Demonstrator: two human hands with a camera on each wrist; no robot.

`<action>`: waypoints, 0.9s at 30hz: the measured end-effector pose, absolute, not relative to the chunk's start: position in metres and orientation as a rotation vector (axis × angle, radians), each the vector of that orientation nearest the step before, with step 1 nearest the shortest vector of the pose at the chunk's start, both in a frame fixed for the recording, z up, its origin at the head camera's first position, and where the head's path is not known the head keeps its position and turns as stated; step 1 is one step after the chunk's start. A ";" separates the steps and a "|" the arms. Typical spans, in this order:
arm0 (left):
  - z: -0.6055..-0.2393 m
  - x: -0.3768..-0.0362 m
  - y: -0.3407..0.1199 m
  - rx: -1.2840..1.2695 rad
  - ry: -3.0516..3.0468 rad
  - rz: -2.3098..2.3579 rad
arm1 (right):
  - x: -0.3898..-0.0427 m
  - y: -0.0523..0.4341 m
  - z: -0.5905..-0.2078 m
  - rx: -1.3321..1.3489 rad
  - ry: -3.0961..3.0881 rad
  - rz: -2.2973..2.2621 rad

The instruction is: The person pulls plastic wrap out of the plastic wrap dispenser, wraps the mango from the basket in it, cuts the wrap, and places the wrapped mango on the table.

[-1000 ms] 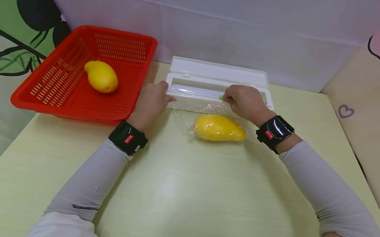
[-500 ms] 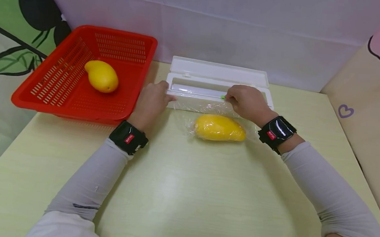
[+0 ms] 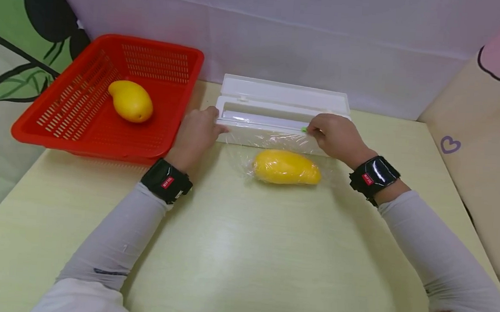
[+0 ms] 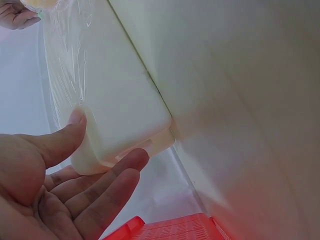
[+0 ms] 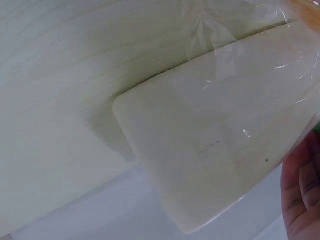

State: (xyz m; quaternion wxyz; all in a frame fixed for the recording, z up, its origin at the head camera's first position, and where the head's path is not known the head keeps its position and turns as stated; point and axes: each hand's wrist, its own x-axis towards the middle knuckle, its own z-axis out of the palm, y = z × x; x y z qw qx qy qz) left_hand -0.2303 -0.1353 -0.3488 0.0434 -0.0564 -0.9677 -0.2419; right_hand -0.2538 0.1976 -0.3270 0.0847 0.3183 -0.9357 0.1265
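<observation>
A white cling film dispenser [image 3: 272, 140] stands at the back of the table with its lid [image 3: 286, 92] raised and a roll [image 3: 261, 120] inside. My left hand [image 3: 196, 134] holds its left end; in the left wrist view the thumb [image 4: 70, 132] presses the front edge and the fingers lie at the end face. At the front rim, right of the middle, my right hand [image 3: 339, 138] pinches a small green slide cutter [image 3: 304, 129]. Clear cling film [image 3: 244, 164] runs down the dispenser's front to a yellow mango [image 3: 285, 167], which lies wrapped in it on the table.
To the left stands a red plastic basket [image 3: 175, 115] with another mango [image 3: 131, 102] in it, close beside my left forearm. A pale cloth wall [image 3: 278, 38] rises right behind the dispenser. A beige panel [image 3: 474, 141] borders the table on the right.
My right hand has slid the green cutter a little to the right along the rim. My left hand keeps its hold, and the wrapped mango lies in the same place.
</observation>
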 end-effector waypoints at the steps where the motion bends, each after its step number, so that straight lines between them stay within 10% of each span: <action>1: -0.349 -0.230 -0.136 -0.173 -2.960 -0.740 | -0.254 0.199 -0.327 0.951 -2.791 0.382; 27: -0.350 -0.232 -0.136 -0.160 -2.969 -0.772 | -0.254 0.233 -0.331 0.872 -2.779 0.399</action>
